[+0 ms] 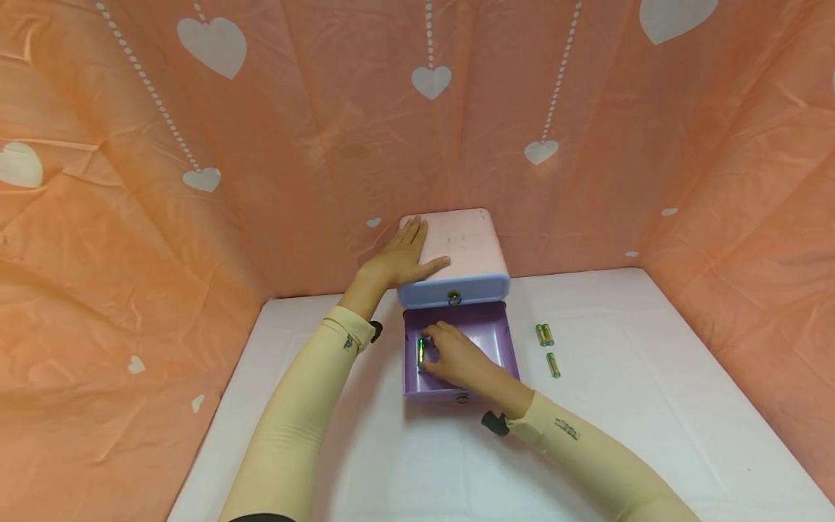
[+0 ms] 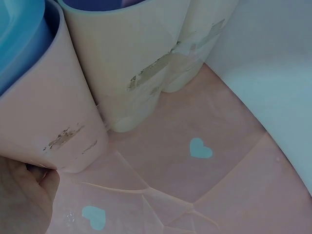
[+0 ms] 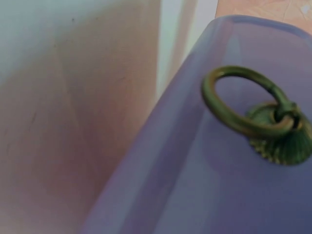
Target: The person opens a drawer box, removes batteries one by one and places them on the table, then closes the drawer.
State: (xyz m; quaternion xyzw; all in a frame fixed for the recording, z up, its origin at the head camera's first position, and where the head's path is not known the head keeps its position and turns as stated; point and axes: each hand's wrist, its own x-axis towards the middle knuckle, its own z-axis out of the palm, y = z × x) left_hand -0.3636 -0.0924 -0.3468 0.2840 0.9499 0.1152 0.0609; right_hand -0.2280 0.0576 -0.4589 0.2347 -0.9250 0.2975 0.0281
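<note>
A small drawer cabinet with a pink top (image 1: 466, 243) stands at the back of the table. My left hand (image 1: 401, 259) rests on that top with fingers spread; in the left wrist view part of the hand (image 2: 24, 197) shows beside the pink casing (image 2: 44, 122). Below the closed blue drawer (image 1: 424, 294), a purple drawer (image 1: 512, 355) is pulled out. Inside it, near its left wall, my right hand (image 1: 459, 355) pinches a green-and-gold battery (image 1: 420, 353) between thumb and fingers. The right wrist view shows only the purple drawer front (image 3: 195, 195) and its brass ring pull (image 3: 210, 97).
Right of the drawer, a pair of batteries (image 1: 544, 334) lies side by side on the white table (image 1: 620, 406), with a single battery (image 1: 554, 365) just in front. A pink curtain with white hearts (image 1: 339, 145) encloses the back and sides.
</note>
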